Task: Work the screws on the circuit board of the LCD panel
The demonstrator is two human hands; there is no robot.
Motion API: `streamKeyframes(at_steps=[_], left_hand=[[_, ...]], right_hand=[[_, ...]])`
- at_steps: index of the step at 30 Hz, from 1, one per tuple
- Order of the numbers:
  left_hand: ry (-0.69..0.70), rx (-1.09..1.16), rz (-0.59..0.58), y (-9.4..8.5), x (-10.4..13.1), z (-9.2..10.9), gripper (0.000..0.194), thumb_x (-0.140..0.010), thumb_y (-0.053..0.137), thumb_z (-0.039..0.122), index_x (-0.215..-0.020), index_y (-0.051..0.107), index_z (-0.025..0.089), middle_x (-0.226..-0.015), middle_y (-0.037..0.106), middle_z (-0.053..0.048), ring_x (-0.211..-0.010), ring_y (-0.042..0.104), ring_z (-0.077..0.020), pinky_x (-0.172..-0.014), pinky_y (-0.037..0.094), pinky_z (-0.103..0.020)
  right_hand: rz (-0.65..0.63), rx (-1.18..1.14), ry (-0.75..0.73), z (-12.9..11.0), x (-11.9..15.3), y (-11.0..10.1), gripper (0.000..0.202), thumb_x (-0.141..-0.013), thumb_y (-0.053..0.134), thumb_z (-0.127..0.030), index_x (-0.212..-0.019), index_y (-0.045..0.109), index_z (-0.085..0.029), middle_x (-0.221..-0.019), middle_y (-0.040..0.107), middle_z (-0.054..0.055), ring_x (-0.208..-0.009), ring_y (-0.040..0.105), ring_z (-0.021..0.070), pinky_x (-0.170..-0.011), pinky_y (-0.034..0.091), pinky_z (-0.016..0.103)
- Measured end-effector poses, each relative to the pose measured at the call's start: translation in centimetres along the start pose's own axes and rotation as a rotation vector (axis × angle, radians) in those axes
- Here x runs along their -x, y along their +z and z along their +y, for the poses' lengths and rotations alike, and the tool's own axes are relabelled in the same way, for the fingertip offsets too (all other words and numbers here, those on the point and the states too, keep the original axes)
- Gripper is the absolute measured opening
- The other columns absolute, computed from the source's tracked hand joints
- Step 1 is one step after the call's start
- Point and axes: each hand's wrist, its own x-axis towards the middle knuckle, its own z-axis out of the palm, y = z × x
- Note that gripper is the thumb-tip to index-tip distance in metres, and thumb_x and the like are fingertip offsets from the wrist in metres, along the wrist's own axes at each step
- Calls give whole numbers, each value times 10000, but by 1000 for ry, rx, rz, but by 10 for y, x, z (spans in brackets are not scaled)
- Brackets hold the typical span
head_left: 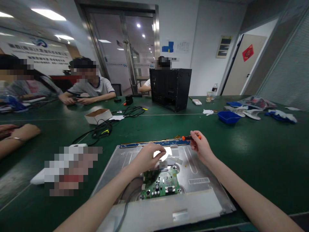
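Observation:
An LCD panel (193, 167) with a bare metal back lies on the table in front of me. On it sit a green circuit board (163, 183) and, along the far edge, a narrow blue circuit strip (135, 145). My right hand (201, 146) grips an orange and black screwdriver (187, 138), which points left over that strip. Above the green board, my left hand (148, 156) is curled with thumb and forefinger close together near a flat ribbon cable (177, 160); whatever they pinch is too small to make out. A grey cable (125, 209) runs beneath my left forearm.
Beyond the panel stand a black computer case (164, 87), a white box (98, 116) and coiled black cables (102, 129). A blue tray (229, 117) and gloves (282, 116) lie to the right. Several people sit around the green table (265, 154); another person's arm (16, 138) rests at left.

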Motion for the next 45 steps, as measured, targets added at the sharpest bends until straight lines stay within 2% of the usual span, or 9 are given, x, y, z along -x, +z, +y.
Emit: streamKeyframes(at_steps=[3, 6, 11, 14, 19, 23, 27, 38, 45], left_hand=[[0, -8, 7, -1, 0, -2, 167, -936, 594, 231, -828, 715, 194, -843, 767, -28, -798, 684, -201, -768, 476, -300], [57, 24, -8, 2, 1, -2, 147, -925, 593, 200, -850, 718, 191, -851, 769, -36, -795, 689, -196, -760, 475, -291], [234, 50, -41, 9, 4, 5, 168, -931, 567, 161, -942, 732, 192, -882, 771, -52, -821, 695, -195, -786, 483, -302], [277, 51, -88, 11, 6, 11, 196, -955, 533, 163, -951, 727, 188, -895, 769, -56, -827, 695, -189, -793, 482, -300], [287, 48, -186, 11, 7, 18, 196, -959, 533, 155, -974, 725, 195, -899, 763, -45, -859, 697, -193, -809, 478, -306], [299, 43, -217, 13, 7, 18, 205, -967, 530, 158, -1009, 728, 195, -933, 766, -53, -868, 693, -196, -804, 478, -303], [295, 35, -236, 15, 8, 17, 207, -959, 544, 135, -1017, 733, 194, -956, 765, -56, -888, 688, -198, -828, 475, -316], [313, 49, -231, 19, 8, 18, 189, -943, 561, 113, -962, 731, 192, -963, 764, -55, -880, 692, -194, -838, 477, -325], [257, 33, -219, 24, 9, 21, 186, -918, 580, 92, -942, 732, 196, -911, 764, -35, -845, 690, -187, -812, 486, -306]], right_hand=[[12, -10, 16, -1, 0, 0, 644, -492, 858, -671, -777, 487, -229, -495, 552, -89, -341, 355, 41, -316, 240, 156], [8, -18, 24, -1, 0, 0, 645, -496, 846, -692, -755, 484, -224, -535, 607, -58, -342, 360, 39, -312, 233, 159], [-19, -18, 35, -1, 1, -1, 628, -528, 823, -710, -722, 484, -218, -505, 590, -53, -332, 357, 38, -310, 201, 156], [-18, -23, 49, -2, 2, -1, 612, -524, 844, -669, -733, 487, -218, -528, 592, -57, -337, 358, 37, -312, 217, 158], [-36, -47, 88, -3, 4, 0, 587, -490, 886, -546, -792, 498, -226, -603, 575, -73, -397, 425, 55, -338, 269, 163], [-60, -44, 94, -3, 5, 1, 577, -463, 894, -435, -844, 510, -236, -614, 586, -77, -422, 440, 72, -357, 292, 174], [-76, -11, 91, -3, 6, 1, 535, -503, 878, -452, -818, 510, -227, -643, 645, -46, -416, 417, 66, -360, 271, 173], [-95, 46, 53, -2, 8, 3, 490, -559, 860, -520, -798, 562, -214, -598, 603, -61, -394, 400, 60, -352, 239, 182], [-112, 59, 30, 0, 8, 3, 487, -570, 851, -546, -781, 564, -213, -597, 608, -57, -387, 398, 59, -349, 251, 182]])
